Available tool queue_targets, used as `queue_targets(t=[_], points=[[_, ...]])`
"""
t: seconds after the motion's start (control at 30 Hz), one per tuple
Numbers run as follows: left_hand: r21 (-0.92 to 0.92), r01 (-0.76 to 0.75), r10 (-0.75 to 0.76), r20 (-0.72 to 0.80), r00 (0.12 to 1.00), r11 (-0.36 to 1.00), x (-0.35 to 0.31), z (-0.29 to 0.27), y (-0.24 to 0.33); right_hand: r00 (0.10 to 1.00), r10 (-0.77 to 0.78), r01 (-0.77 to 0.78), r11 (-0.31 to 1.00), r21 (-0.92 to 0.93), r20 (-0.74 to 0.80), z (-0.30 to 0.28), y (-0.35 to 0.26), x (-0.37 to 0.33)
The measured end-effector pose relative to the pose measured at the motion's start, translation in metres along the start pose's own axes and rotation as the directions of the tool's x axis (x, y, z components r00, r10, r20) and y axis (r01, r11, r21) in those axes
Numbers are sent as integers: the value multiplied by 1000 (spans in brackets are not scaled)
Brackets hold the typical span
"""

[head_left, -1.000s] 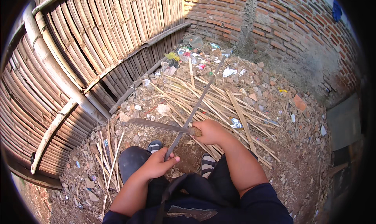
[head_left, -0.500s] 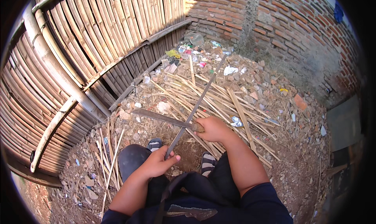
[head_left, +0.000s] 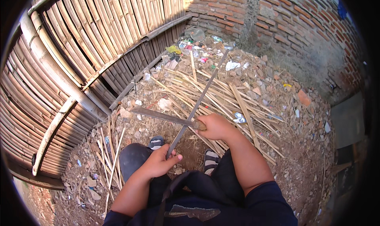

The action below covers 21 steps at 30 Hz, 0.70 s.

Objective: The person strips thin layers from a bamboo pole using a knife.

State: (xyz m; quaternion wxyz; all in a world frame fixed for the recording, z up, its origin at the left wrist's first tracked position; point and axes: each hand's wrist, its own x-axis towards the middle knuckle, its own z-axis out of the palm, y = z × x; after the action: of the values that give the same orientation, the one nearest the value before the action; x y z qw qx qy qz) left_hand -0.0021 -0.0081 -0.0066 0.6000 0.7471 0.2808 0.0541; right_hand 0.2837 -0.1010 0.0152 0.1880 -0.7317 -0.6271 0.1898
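A long, thin, greyish bamboo strip (head_left: 205, 90) slants away from me, far end up over the rubble. My left hand (head_left: 161, 162) grips its near end, close to my left knee. In my right hand (head_left: 216, 127) is the wooden handle of a machete (head_left: 158, 116). Its long, dark blade points left and crosses the strip just beyond my left hand, seemingly touching it. My right fingers wrap round the handle and are partly hidden. Beyond both hands lies a loose pile of pale split bamboo strips (head_left: 242, 107).
More bamboo strips (head_left: 114, 162) lie beside my left knee. A bamboo fence (head_left: 103, 24) closes the left side, and a brick wall (head_left: 293, 24) the back and right. Stones and litter cover the ground. A grey panel (head_left: 347, 121) stands at right. My sandalled feet are between the hands.
The whole view has shifted slightly. Both hands keep their grips, and the blade still crosses the strip at nearly the same place.
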Motion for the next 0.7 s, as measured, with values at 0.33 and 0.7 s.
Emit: queue_targets(t=[0.33,0.7], points=[[37,21,-21,-11,1000,999,-2,-1,10,1000,17,-17,1000,0,25,-2,-3,0],[39,5,-4,-15,1000,999,-1,0,3,998,-51,51,999,14,-45,6,5,0]])
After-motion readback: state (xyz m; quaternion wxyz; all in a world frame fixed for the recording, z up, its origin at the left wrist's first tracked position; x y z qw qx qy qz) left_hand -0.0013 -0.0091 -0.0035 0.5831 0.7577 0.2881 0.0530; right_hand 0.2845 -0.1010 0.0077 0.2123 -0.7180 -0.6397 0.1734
